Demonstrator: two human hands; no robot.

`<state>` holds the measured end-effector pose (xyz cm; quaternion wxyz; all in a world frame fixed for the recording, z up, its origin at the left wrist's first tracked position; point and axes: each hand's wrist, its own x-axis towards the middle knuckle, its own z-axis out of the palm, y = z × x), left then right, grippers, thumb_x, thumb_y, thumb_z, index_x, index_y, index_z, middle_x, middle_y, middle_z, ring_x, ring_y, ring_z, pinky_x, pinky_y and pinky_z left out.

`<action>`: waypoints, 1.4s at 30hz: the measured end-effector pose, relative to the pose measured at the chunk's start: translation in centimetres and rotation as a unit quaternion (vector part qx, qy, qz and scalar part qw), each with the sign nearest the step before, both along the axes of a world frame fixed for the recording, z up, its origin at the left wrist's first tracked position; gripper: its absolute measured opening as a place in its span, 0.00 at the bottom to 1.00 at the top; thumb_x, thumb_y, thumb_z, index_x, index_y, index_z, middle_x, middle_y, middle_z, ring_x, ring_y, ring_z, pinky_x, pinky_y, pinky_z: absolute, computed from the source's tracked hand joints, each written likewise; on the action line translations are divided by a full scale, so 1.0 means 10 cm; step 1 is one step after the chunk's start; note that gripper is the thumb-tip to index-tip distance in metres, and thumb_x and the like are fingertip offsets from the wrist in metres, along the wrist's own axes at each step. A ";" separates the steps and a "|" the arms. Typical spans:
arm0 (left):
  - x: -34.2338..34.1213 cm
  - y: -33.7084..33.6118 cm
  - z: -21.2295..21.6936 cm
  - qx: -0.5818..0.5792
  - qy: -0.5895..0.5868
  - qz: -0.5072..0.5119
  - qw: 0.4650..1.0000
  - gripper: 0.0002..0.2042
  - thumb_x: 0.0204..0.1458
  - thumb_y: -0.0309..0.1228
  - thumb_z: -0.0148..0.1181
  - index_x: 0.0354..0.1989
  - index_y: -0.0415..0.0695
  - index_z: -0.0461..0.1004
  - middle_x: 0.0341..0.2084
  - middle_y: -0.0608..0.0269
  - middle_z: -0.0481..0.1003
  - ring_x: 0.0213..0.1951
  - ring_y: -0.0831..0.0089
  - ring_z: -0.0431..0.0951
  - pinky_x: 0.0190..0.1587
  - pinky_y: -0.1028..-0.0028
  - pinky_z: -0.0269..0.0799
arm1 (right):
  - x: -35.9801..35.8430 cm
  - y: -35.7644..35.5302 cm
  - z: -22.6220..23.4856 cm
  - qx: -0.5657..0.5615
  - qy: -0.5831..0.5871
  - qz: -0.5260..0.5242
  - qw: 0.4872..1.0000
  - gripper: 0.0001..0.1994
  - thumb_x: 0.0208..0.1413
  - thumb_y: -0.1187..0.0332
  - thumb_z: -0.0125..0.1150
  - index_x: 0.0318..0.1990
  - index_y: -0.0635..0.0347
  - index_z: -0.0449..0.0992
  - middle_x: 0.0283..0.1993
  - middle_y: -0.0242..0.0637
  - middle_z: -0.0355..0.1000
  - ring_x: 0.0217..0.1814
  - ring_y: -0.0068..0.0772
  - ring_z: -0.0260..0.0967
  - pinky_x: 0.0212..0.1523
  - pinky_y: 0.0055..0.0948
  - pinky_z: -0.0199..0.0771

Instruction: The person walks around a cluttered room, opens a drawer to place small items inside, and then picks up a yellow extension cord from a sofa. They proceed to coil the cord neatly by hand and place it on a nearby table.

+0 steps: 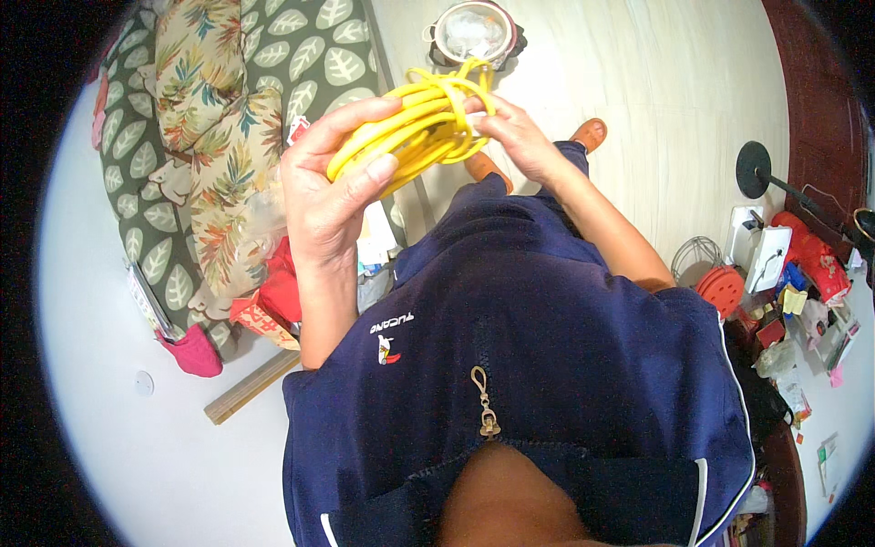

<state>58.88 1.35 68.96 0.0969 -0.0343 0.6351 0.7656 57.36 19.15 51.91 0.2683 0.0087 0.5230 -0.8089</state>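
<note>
A coil of yellow cable (pixel 401 132) is held up in front of me, its loops bundled together and wrapped round at the right end. My left hand (pixel 333 164) grips the coil's left end, fingers over the top and thumb pressed on the near side. At the other end, my right hand (pixel 515 132) has its fingers closed on the wrapped part, where a strand circles the bundle. The right fingertips are partly hidden behind the loops.
To the left stands a sofa with a leaf-patterned cover (pixel 305 55) and floral cushions (pixel 205 73). A round bin (pixel 474 35) is on the pale floor ahead. Cluttered goods, a red round item (pixel 720 290) and a black disc-shaped base (pixel 753 170) are at right.
</note>
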 end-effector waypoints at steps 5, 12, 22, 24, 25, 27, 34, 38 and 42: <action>-0.29 0.75 0.06 -0.006 -0.033 0.015 0.999 0.19 0.40 0.21 0.57 0.44 0.32 0.68 0.36 0.55 0.72 0.37 0.72 0.71 0.42 0.76 0.64 | -0.17 0.43 -0.07 0.152 0.270 -0.061 0.949 0.11 0.46 0.73 0.50 0.39 0.59 0.70 0.36 0.34 0.67 0.42 0.28 0.65 0.45 0.27 0.64; -0.75 1.97 -0.01 0.053 -0.041 0.048 0.997 0.18 0.45 0.23 0.54 0.46 0.32 0.66 0.16 0.69 0.66 0.11 0.87 0.54 0.15 0.85 0.49 | -0.55 1.99 0.26 0.032 0.239 0.146 0.960 0.18 0.44 0.68 0.56 0.46 0.57 0.70 0.51 0.44 0.62 0.53 0.42 0.60 0.55 0.29 0.58; -1.40 3.39 0.16 -0.009 -0.032 -0.089 0.995 0.20 0.44 0.27 0.56 0.47 0.32 0.66 0.15 0.67 0.65 0.10 0.86 0.53 0.16 0.83 0.51 | -0.79 3.77 0.40 0.394 0.429 0.007 0.813 0.26 0.39 0.50 0.63 0.41 0.59 0.71 0.36 0.40 0.68 0.36 0.42 0.67 0.38 0.32 0.69; -1.54 3.57 0.16 0.015 -0.050 -0.133 0.990 0.18 0.41 0.23 0.58 0.44 0.34 0.70 0.31 0.60 0.73 0.17 0.87 0.61 0.19 0.87 0.54 | -0.87 3.97 0.44 0.400 0.441 -0.004 0.803 0.23 0.41 0.50 0.60 0.40 0.56 0.72 0.34 0.37 0.67 0.37 0.41 0.66 0.37 0.34 0.68; -1.63 3.65 0.18 -0.004 -0.043 -0.161 0.986 0.18 0.40 0.23 0.59 0.44 0.34 0.70 0.32 0.59 0.73 0.19 0.87 0.63 0.20 0.88 0.56 | -0.93 4.06 0.43 0.404 0.455 -0.005 0.794 0.22 0.42 0.50 0.60 0.39 0.55 0.72 0.34 0.37 0.66 0.37 0.40 0.65 0.37 0.34 0.68; -1.82 3.77 0.22 -0.039 -0.036 -0.213 0.976 0.18 0.40 0.23 0.59 0.43 0.35 0.70 0.34 0.59 0.73 0.23 0.86 0.66 0.23 0.88 0.59 | -1.01 4.24 0.48 0.429 0.429 0.053 0.794 0.17 0.46 0.53 0.57 0.39 0.53 0.72 0.37 0.36 0.67 0.39 0.39 0.64 0.39 0.33 0.67; -2.69 4.15 0.24 -0.113 0.032 -0.432 0.894 0.15 0.41 0.22 0.60 0.41 0.37 0.73 0.30 0.64 0.74 0.26 0.84 0.70 0.28 0.86 0.65 | -1.59 4.62 0.62 0.429 0.470 -0.013 0.771 0.07 0.40 0.75 0.54 0.31 0.60 0.70 0.29 0.37 0.67 0.36 0.40 0.64 0.41 0.33 0.65; -3.29 4.27 0.19 -0.131 0.063 -0.480 0.865 0.15 0.40 0.20 0.58 0.40 0.38 0.73 0.29 0.62 0.74 0.26 0.83 0.69 0.28 0.84 0.63 | -2.14 4.69 0.50 0.471 0.451 -0.044 0.756 0.06 0.40 0.76 0.53 0.30 0.60 0.67 0.28 0.37 0.65 0.34 0.40 0.64 0.39 0.34 0.65; -3.84 4.43 0.23 -0.172 0.066 -0.483 0.856 0.14 0.38 0.17 0.57 0.38 0.34 0.74 0.36 0.56 0.74 0.38 0.73 0.73 0.43 0.76 0.67 | -2.68 4.80 0.18 0.556 0.363 -0.026 0.747 0.03 0.41 0.72 0.51 0.25 0.60 0.67 0.27 0.40 0.66 0.35 0.41 0.65 0.40 0.36 0.65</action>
